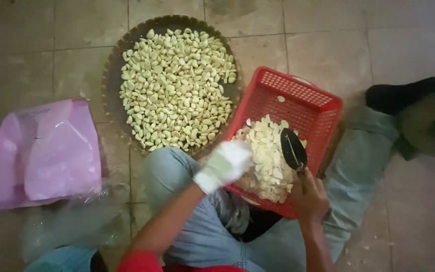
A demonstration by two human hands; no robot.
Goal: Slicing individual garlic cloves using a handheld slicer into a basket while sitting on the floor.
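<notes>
The left hand (226, 163), wrapped in a white glove, hovers over the near-left edge of a red plastic basket (305, 103). It is blurred, and its fingers look curled inward, though I cannot tell whether anything sits inside them. The right hand (309, 197) is bare and closed around the handle of a small slicer with a dark, rounded blade (293, 149). The blade points away from the person and stands over the right side of the pile in the basket.

That pile is pale, thinly cut garlic slices (268, 156), heaped against the near wall of the basket and thinning toward its middle; the far half of the basket floor shows bare mesh with one stray piece. The basket sits tilted, its near corner resting on the person's lap, between knees in light blue jeans (177, 174). A red sleeve edge (139, 262) shows at the bottom of the view.

Just to the left of the basket and touching its edge lies a round woven tray (114, 70), filled with whole peeled garlic cloves (177, 88) spread in a single broad layer. Farther left, well apart from the hands, a pink plastic bag (46, 151) lies flat on the tiled floor (328, 45), with a clear plastic sheet (71, 221) crumpled below it. At the right edge, another person's dark-clad leg (409, 93) reaches into view, beside a greenish cloth (363, 151) on the floor. Small white scraps dot the tiles near the lower right.
</notes>
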